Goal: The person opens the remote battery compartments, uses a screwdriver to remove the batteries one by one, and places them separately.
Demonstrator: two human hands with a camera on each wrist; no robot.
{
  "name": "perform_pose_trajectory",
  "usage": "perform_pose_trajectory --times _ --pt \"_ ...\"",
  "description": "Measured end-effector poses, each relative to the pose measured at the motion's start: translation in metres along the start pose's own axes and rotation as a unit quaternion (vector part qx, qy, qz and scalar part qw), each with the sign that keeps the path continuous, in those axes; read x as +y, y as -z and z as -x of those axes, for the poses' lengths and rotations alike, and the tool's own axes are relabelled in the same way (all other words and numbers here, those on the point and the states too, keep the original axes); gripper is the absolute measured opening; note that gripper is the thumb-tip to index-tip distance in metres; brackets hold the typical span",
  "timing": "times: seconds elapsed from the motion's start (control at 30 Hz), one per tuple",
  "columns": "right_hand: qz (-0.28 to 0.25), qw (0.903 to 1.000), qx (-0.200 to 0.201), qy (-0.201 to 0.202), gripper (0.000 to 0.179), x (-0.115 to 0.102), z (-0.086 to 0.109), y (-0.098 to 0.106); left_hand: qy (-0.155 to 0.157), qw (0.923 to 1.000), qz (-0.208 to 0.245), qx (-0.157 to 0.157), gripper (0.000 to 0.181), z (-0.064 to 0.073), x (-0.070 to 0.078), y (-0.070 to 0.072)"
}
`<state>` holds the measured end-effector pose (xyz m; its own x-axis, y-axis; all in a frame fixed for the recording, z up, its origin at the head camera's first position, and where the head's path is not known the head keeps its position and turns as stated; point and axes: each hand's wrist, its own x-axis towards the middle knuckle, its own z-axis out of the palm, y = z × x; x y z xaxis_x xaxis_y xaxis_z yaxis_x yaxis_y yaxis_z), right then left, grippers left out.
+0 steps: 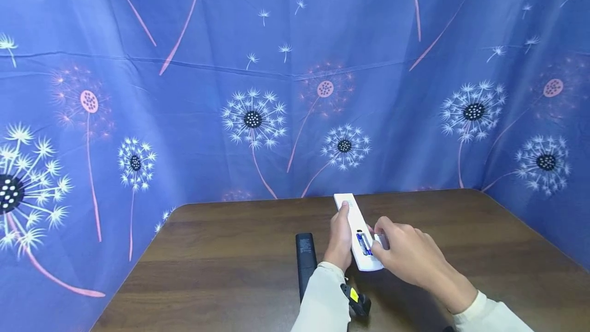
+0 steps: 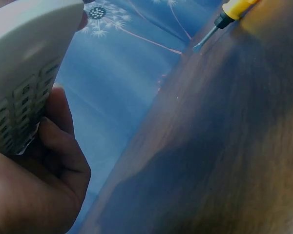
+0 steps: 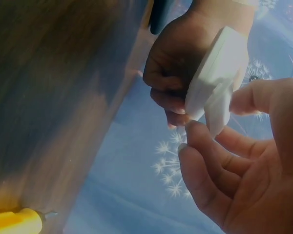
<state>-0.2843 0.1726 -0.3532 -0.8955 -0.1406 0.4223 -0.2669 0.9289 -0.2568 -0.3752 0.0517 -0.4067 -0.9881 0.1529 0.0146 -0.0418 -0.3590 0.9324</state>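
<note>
My left hand grips a white remote control, tilted above the table with its back facing up. The battery compartment is uncovered, and blue batteries lie inside it. Thumb and fingers of my right hand pinch the small white battery cover right beside the compartment. In the right wrist view the cover overlaps the edge of the remote. The left wrist view shows the remote's button side, with left fingers curled around its edge.
A black remote control lies on the brown wooden table, left of my left forearm and partly hidden by the sleeve. A screwdriver with a yellow handle lies on the tabletop. Behind the table hangs a blue dandelion-print cloth.
</note>
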Motion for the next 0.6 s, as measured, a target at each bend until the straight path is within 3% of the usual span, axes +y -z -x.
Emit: perform_pose_trajectory --times 0.3,0.6 --pt "0.017 0.9997 -0.016 -0.007 0.016 0.013 0.009 -0.001 -0.001 0.9997 0.022 0.006 0.05 0.001 -0.001 -0.006" --pt "0.022 0.997 -0.069 -0.027 0.018 0.022 0.016 -0.01 0.001 0.9994 0.023 0.024 0.049 -0.004 -0.001 -0.003"
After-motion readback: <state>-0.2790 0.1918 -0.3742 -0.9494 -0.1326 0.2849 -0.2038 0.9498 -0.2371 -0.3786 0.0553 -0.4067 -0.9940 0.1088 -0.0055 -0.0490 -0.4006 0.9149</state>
